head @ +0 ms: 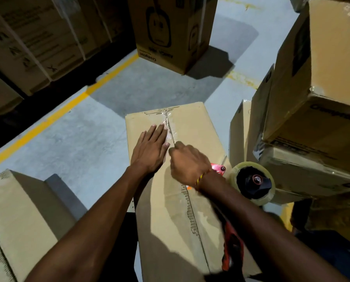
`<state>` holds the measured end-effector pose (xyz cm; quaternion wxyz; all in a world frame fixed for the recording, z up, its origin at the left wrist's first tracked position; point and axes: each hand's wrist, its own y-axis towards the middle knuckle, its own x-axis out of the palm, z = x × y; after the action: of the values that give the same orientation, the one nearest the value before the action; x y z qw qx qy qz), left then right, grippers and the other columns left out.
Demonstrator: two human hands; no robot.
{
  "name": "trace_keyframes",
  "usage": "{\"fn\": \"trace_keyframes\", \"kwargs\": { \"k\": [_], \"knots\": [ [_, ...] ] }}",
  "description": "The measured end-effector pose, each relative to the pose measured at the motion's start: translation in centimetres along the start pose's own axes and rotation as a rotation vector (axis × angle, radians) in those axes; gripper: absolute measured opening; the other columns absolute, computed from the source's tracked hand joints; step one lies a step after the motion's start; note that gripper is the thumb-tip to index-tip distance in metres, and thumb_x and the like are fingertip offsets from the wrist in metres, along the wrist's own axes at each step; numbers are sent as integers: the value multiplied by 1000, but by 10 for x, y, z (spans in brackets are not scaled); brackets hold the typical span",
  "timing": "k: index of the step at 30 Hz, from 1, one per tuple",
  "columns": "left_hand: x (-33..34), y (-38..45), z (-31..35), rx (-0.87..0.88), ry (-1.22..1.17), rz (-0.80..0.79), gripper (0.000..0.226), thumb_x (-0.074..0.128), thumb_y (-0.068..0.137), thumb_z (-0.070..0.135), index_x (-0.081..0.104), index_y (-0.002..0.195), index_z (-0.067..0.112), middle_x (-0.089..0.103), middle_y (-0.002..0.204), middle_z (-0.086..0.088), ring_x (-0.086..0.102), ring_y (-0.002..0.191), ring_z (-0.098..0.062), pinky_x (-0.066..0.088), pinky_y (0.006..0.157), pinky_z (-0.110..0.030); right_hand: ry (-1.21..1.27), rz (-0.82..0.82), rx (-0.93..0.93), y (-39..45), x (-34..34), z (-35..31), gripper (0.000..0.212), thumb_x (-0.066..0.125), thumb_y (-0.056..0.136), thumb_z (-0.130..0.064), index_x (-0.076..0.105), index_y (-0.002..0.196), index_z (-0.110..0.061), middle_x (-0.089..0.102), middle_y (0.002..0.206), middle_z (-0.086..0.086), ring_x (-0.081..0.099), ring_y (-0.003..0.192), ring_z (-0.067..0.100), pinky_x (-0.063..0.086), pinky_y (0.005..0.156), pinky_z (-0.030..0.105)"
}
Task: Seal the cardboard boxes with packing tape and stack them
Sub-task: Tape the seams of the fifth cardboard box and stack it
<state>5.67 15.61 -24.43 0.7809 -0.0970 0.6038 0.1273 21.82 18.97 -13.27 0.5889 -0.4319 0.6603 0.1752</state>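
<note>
Mid-sealing, by the look of it: left hand (150, 148) spread flat on the cardboard box (198, 127) just beside the seam; right hand (187, 164) curled, apparently pinching clear tape there. Tape dispenser (253, 183) lying behind that grip. Next, probably: pressing the strip flat, then stacking.

Landmark: centre box (182, 200), on floor (92, 127).
Left hand (150, 148): flat on box top, left of seam.
Right hand (187, 163): on seam, just right of left hand.
Tape dispenser (253, 183): at box right edge.
Box stack (316, 98): right of box.
Printed box (170, 31): behind box, apart.
Low box (17, 216): left of box.
</note>
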Motion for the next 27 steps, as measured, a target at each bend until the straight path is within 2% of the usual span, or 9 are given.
{"fn": "trace_keyframes", "kwargs": {
  "k": [3, 6, 8, 11, 14, 20, 23, 27],
  "knots": [
    [1, -7, 0, -14, 2, 46, 56, 22, 107, 41, 29, 158, 20, 18, 168, 5, 11, 155, -19, 11, 124, -42, -111, -68, -14, 26, 2, 19, 35, 43, 99, -15, 49, 133, -10, 40, 140, 9, 44, 126, 35, 42, 86, 42],
    [2, -8, 1, -37, 46, 44, 57, 18, 106, 43, 29, 158, 22, 17, 168, 6, 11, 155, -20, 10, 124, -45, -196, -96, -31, 46, 19, 36, 40, 42, 98, -17, 43, 138, -14, 34, 149, 4, 35, 135, 30, 44, 92, 46],
    [2, -7, 2, -46, 68, 38, 59, 15, 105, 43, 28, 159, 24, 15, 168, 6, 10, 155, -19, 8, 124, -47, -233, -102, -33, 59, 26, 44, 49, 40, 100, -21, 34, 148, -16, 22, 160, 0, 24, 144, 28, 43, 101, 48],
    [3, -7, 2, -53, 76, 45, 59, 14, 105, 43, 27, 159, 25, 16, 168, 6, 10, 155, -19, 8, 125, -48, -258, -132, -14, 78, 26, 49, 62, 36, 103, -27, 14, 160, -21, 0, 170, -7, 4, 155, 28, 30, 115, 53],
    [3, -7, 2, -54, 80, 37, 60, 12, 105, 43, 27, 159, 24, 16, 168, 6, 9, 155, -20, 6, 125, -49, -244, -158, 10, 99, 22, 51, 64, 32, 105, -30, 3, 163, -28, -10, 170, -12, -6, 157, 27, 20, 120, 57],
    [5, -6, 2, -60, 102, 18, 59, 11, 105, 43, 23, 160, 25, 14, 169, 6, 6, 156, -19, 3, 125, -49, -277, -112, -1, 135, 19, 60, 60, 24, 108, -43, 0, 162, -34, -12, 169, -15, -7, 157, 29, 23, 118, 57],
    [6, -6, 3, -61, 115, 16, 59, 11, 105, 43, 21, 160, 25, 14, 169, 5, 6, 156, -20, 4, 124, -50, -244, -37, 19, 148, 21, 63, 61, 23, 107, -49, 1, 162, -32, -10, 170, -11, -4, 157, 30, 21, 119, 59],
    [5, -8, 3, -60, 126, 14, 59, 9, 105, 43, 19, 161, 25, 12, 169, 5, 4, 156, -19, 5, 125, -50, -185, 114, 75, 167, 24, 61, 62, 27, 106, -47, 14, 162, -24, 6, 171, -3, 8, 155, 31, 23, 116, 59]
  ]
}}
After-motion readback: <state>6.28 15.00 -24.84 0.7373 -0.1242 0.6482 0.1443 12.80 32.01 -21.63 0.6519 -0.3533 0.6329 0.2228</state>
